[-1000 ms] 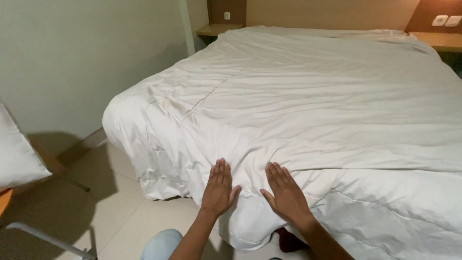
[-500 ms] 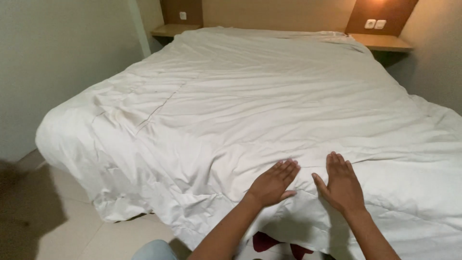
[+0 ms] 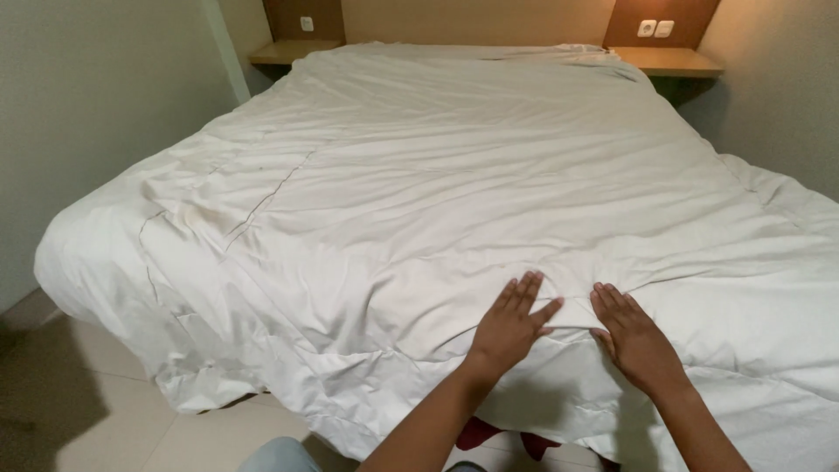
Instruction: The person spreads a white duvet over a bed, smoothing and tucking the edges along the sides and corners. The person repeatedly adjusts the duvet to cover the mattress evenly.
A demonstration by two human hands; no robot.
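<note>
Bedroom, bed (image 3: 131, 262) filling the floor between walls: white duvet (image 3: 454, 183) spread over it, creased, near edge hanging toward tiles; left hand (image 3: 511, 322) and right hand (image 3: 636, 339) both open, palms flat on that edge, apparently pressing wrinkles flat.

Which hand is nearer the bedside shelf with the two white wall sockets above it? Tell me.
Right. The right hand lies flat on the white duvet on the side of that shelf; the left hand lies flat beside it, farther over. Both are far from it.
</note>
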